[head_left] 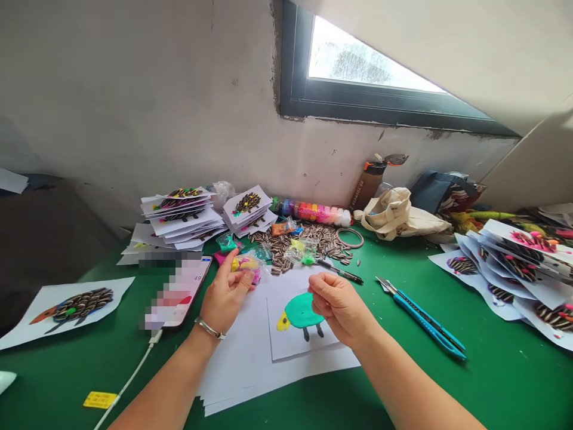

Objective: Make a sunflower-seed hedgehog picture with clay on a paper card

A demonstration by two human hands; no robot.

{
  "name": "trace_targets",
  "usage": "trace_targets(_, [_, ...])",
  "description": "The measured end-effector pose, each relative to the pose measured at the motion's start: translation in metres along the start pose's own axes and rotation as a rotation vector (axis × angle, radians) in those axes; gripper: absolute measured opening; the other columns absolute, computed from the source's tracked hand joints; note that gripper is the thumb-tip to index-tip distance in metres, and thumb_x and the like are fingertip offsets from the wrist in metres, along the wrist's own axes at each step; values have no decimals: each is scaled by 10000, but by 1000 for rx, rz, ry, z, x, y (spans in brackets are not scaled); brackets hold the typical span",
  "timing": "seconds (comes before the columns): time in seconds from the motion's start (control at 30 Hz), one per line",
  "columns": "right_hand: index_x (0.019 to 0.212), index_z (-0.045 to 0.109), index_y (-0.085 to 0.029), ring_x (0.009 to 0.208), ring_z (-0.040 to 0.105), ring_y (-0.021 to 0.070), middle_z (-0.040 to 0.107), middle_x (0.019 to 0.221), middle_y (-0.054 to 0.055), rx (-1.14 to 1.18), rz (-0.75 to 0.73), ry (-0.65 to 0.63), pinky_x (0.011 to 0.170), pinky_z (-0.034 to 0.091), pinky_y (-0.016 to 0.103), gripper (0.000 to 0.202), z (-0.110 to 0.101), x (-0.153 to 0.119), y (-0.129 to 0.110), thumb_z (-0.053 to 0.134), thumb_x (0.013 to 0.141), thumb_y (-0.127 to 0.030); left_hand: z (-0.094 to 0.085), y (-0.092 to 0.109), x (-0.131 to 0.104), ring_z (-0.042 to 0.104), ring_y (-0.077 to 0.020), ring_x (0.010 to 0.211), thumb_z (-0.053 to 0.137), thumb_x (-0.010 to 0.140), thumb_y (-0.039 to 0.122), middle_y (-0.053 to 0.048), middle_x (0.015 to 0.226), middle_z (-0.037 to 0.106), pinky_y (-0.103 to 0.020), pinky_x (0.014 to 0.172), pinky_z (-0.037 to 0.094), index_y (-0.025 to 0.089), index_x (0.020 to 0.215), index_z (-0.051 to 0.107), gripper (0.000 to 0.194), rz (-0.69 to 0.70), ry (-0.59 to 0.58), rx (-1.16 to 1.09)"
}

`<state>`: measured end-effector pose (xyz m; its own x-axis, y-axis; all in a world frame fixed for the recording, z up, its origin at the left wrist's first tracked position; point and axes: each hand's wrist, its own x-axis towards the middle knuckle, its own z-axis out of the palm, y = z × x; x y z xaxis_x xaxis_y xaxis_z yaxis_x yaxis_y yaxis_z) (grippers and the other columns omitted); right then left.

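My left hand (227,292) is just in front of a clear bag of yellow and pink clay (246,266). Its index finger is stretched out and the thumb is apart from it; whether they touch the bag I cannot tell. Over the right side of a white card (286,346), my right hand (335,306) is closed in a pinch, and whatever is in the fingertips is hidden. The card bears a flat teal clay body (298,310) with a yellow head (283,322) and dark seed legs (306,333). My right hand covers part of the body.
Under the card lie white sheets (237,370). Striped sunflower seeds (286,254), a black pen (340,272) and a tape roll (350,237) are behind. Blue tweezers and cutter (423,319) lie right, a charging phone (183,292) left. Stacked seed pictures (183,218) stand at the back.
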<state>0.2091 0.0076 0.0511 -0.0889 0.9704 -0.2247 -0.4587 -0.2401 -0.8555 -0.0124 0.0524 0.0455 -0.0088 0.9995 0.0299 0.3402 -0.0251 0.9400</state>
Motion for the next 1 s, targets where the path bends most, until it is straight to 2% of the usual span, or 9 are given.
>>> trace_targets(0.13, [856, 640, -138, 611, 587, 104, 645, 737, 30, -42, 29, 9, 599, 462, 233, 316, 0, 0, -2, 765, 676, -365, 2, 0, -1, 700, -213, 759, 566, 809, 516, -62, 925, 707, -357, 758, 521, 225, 1439, 239, 767, 21, -3, 7])
trace_targets(0.23, [948, 636, -146, 749, 660, 178, 684, 878, 79, -119, 44, 9, 719, 506, 312, 376, 1, 0, -1, 754, 679, -380, 4, 0, -2, 700, -205, 750, 562, 817, 493, -50, 925, 696, -353, 759, 524, 222, 1441, 233, 756, 42, -9, 0])
trace_targets(0.3, [841, 645, -140, 601, 631, 146, 676, 735, 52, -245, 34, 19, 588, 489, 271, 318, 1, 1, 1, 715, 707, -419, 6, 0, -3, 700, -195, 739, 561, 819, 479, -49, 950, 688, -339, 748, 530, 223, 1449, 209, 765, 48, -11, -10])
trace_targets(0.4, [639, 607, -149, 395, 432, 71, 492, 445, -42, -409, -39, 47, 395, 317, 205, 329, 0, 1, 1, 670, 732, -458, 9, 2, -6, 700, -181, 716, 561, 819, 462, -58, 977, 683, -317, 720, 536, 219, 1450, 208, 763, 71, -14, -8])
trace_targets(0.47, [631, 610, -155, 421, 420, 68, 467, 449, -53, -424, -89, 53, 407, 310, 204, 307, 0, 1, 1, 685, 722, -439, 10, 2, -7, 698, -177, 705, 556, 822, 452, -61, 969, 684, -314, 713, 537, 212, 1446, 223, 747, 89, -27, 15])
trace_targets(0.57, [766, 661, -157, 570, 574, 115, 627, 645, 1, -371, -75, 38, 573, 456, 250, 271, -1, 2, 1, 731, 684, -406, 11, 3, -8, 696, -176, 705, 544, 831, 443, -63, 972, 684, -314, 706, 537, 214, 1444, 231, 725, 96, -51, 48])
trace_targets(0.7, [956, 651, -156, 789, 673, 210, 688, 880, 78, -266, -6, 34, 774, 511, 355, 411, -1, 3, 4, 735, 674, -443, 12, 2, -7, 695, -178, 710, 542, 834, 441, -71, 990, 682, -311, 689, 540, 219, 1440, 242, 712, 87, -52, 56])
trace_targets(0.83, [831, 652, -156, 630, 635, 155, 676, 754, 50, -427, -36, 41, 629, 505, 293, 340, 0, 2, 5, 665, 734, -482, 12, 1, -7, 692, -177, 706, 545, 832, 442, -62, 986, 685, -327, 711, 541, 234, 1434, 257, 699, 90, -58, 48])
trace_targets(1.0, [675, 595, -171, 476, 429, 81, 493, 532, -43, -575, -132, 50, 434, 331, 212, 296, -1, 1, 5, 669, 729, -453, 10, 0, -7, 692, -177, 708, 548, 827, 451, -67, 983, 682, -321, 710, 539, 220, 1421, 294, 686, 91, -43, 41])
